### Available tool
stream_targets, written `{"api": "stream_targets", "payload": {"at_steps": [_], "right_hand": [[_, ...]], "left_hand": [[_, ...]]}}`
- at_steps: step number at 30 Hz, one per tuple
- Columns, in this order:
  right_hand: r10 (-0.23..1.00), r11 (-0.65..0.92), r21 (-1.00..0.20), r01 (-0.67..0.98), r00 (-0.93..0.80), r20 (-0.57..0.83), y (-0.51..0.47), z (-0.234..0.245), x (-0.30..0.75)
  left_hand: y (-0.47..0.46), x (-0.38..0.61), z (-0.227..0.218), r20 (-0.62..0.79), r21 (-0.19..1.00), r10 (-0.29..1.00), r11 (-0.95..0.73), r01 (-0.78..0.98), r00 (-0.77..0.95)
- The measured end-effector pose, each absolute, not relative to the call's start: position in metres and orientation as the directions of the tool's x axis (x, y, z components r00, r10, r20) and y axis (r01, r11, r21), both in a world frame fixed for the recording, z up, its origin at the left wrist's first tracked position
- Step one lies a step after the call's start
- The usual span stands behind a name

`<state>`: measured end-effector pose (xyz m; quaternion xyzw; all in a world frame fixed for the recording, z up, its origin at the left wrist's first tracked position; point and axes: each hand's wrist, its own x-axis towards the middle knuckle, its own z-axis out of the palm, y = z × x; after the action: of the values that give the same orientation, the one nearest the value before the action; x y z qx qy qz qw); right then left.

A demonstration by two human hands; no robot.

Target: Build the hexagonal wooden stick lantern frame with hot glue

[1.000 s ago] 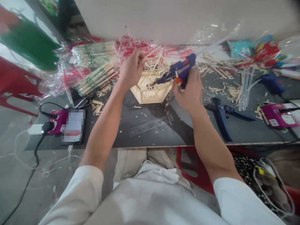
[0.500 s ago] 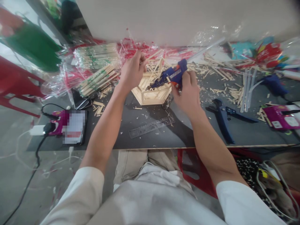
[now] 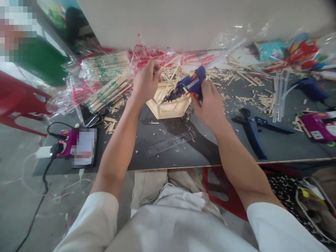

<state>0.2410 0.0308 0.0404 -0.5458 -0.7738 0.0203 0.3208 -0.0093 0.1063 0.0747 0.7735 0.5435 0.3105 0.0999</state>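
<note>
Dark, matte tabletop (image 3: 145, 162) spreads before us, its near edge a thin pale strip, with a plain light wall (image 3: 183, 24) beyond its far side. Our bare forearms reach forward from white short sleeves and angle inward toward the middle. Our left hand (image 3: 147, 78) is raised beside the far left part of a wooden frame (image 3: 173, 110), fingers curled, thumb and fingertips pinched together on a thin wooden stick (image 3: 168, 63) that slants out to the far right. Our right hand (image 3: 210, 103) is wrapped around the grip of a blue glue gun (image 3: 193, 84), its nozzle aimed left and down over the frame (whether the tip touches wood, we cannot tell). We see the frame on the tabletop between our hands: a shallow, many-sided form, its angled walls layered from straight, pale sticks, with a few more leaning into a peak at the far side. Behind the gun, a translucent rod (image 3: 225, 54) runs to the far right. Nearer us lies a clear plastic ruler (image 3: 171, 142), slightly askew among crumbs; to the right, a dark blue cutter (image 3: 253, 131) with spread handles; to the far left, bundled sticks (image 3: 109, 92) in glossy wrap.
</note>
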Motion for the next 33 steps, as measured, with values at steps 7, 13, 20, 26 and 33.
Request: {"api": "stream_targets", "payload": {"at_steps": [7, 13, 20, 26, 33], "right_hand": [[0.750, 0.547, -0.365, 0.754, -0.248, 0.613, 0.046, 0.020, 0.248], [0.737, 0.549, -0.360, 0.754, -0.235, 0.634, 0.049, 0.015, 0.248], [0.736, 0.548, -0.351, 0.759, -0.237, 0.634, 0.049, 0.016, 0.250], [0.738, 0.543, -0.360, 0.759, -0.227, 0.635, 0.047, 0.019, 0.249], [0.757, 0.529, -0.378, 0.760, -0.221, 0.615, 0.047, 0.024, 0.256]], "left_hand": [[0.112, -0.009, 0.065, 0.515, 0.568, 0.844, -0.467, 0.678, 0.149], [0.117, -0.012, 0.059, 0.547, 0.579, 0.823, -0.506, 0.639, 0.156], [0.120, -0.012, 0.057, 0.571, 0.605, 0.809, -0.529, 0.595, 0.140], [0.122, -0.011, 0.057, 0.575, 0.594, 0.806, -0.530, 0.606, 0.142], [0.118, -0.009, 0.062, 0.561, 0.616, 0.815, -0.528, 0.585, 0.144]]}}
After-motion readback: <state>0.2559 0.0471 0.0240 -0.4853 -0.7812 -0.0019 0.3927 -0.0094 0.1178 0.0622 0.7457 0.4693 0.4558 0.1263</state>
